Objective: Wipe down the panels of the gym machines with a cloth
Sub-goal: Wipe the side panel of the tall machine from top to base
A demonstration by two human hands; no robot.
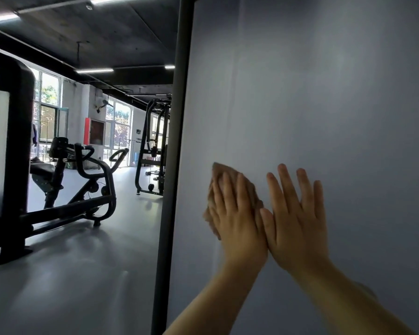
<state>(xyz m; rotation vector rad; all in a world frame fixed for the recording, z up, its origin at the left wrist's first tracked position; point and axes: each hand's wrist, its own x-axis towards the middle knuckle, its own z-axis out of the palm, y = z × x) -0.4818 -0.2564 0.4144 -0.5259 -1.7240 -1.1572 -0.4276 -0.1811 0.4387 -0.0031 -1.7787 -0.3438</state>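
Wiping is under way: your left hand point(237, 213) presses the cloth point(230, 187) flat on the panel point(324, 93), fingers straight. Your right hand point(298, 213) lies flat just beside it. Next, slide the cloth over the bare parts.

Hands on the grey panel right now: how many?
2. The left hand presses the cloth flat; the right hand lies bare beside it on the panel.
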